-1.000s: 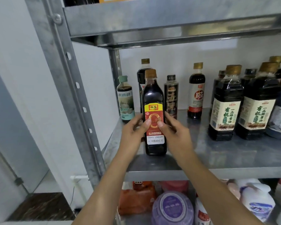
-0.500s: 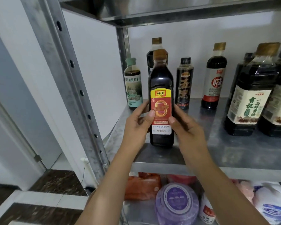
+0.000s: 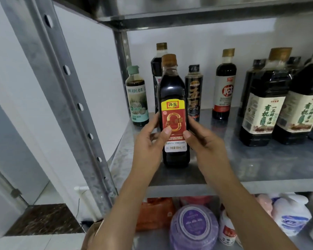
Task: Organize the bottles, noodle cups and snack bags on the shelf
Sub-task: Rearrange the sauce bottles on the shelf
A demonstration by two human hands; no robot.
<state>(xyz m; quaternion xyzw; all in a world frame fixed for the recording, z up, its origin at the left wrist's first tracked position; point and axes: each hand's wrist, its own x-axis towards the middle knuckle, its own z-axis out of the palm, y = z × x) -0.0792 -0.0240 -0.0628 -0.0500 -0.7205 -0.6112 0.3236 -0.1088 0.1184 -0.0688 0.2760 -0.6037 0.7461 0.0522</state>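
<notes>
Dark bottle (image 3: 172, 91), likely glass: heavy, slick, easy to break. Gripped round the middle by left hand (image 3: 148, 141) and right hand (image 3: 206, 145). Good spot to hold, using 2 hands.

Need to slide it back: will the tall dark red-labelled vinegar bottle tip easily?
Likely heavy: the tall dark vinegar bottle looks full to its neck. Tall on a narrow base, it could tip; push low.

The vinegar bottle (image 3: 174, 98) is near-black with a red-and-yellow label and tan cap; at ten o'clock, a small bottle (image 3: 136, 100) has a mint-green cap; at three o'clock, a large bottle (image 3: 260, 114) carries a cream label; at six o'clock, a purple tub (image 3: 194, 224).
</notes>
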